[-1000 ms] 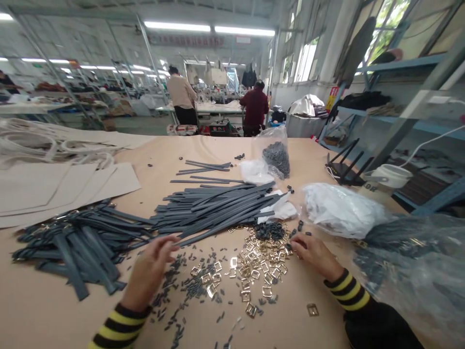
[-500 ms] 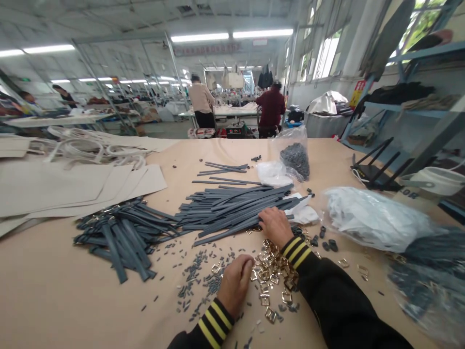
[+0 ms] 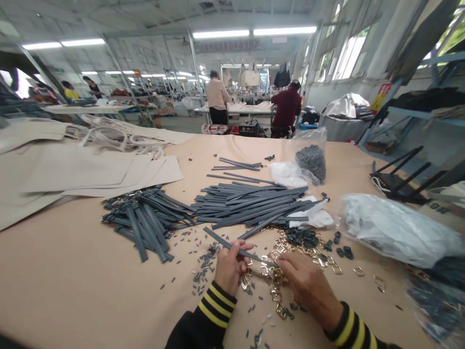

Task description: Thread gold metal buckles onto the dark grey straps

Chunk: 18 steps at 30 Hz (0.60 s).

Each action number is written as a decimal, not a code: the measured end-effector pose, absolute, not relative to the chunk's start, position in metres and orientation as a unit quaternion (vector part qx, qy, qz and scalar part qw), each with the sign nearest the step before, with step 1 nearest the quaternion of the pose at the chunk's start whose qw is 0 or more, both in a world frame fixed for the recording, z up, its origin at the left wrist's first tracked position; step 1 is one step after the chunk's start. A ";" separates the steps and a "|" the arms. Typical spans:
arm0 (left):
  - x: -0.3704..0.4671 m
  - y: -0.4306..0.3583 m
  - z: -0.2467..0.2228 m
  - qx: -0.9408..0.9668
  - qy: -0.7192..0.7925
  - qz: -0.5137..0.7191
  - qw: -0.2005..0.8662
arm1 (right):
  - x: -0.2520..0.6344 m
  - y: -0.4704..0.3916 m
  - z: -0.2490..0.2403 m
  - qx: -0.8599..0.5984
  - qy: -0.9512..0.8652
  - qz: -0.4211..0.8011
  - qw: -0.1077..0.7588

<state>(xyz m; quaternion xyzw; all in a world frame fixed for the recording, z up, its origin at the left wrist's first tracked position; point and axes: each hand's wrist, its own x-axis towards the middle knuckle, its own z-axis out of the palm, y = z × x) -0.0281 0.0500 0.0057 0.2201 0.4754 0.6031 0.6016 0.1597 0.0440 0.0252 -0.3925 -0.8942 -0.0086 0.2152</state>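
The left hand (image 3: 229, 269) grasps one grey strap (image 3: 218, 237) between thumb and fingers, and the right hand (image 3: 307, 283) pinches that strap's near end; whether a buckle is also in the right fingers is hard to tell. The strap slants above the surface (image 3: 90, 286), over scattered gold buckles (image 3: 276, 277). Beyond it lies a pile of loose straps (image 3: 250, 201), with black loops (image 3: 302, 237) just beside the buckles

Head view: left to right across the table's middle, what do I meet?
pale fabric sheets → pile of straps → left hand holding a dark strap → right hand → stuffed plastic bag
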 end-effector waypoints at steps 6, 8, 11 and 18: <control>-0.024 0.033 0.010 0.217 0.445 0.605 0.623 | 0.230 0.014 -0.015 -0.519 -0.820 0.008 0.241; -0.011 0.024 0.010 0.237 0.429 0.577 0.654 | 0.236 0.010 -0.014 -0.554 -0.803 0.054 0.213; 0.012 0.011 0.005 0.259 0.401 0.524 0.706 | 0.221 0.010 0.001 -0.537 -0.809 0.162 0.174; 0.023 0.005 0.001 0.190 0.400 0.513 0.735 | 0.187 0.021 0.019 -0.489 -0.812 0.258 0.188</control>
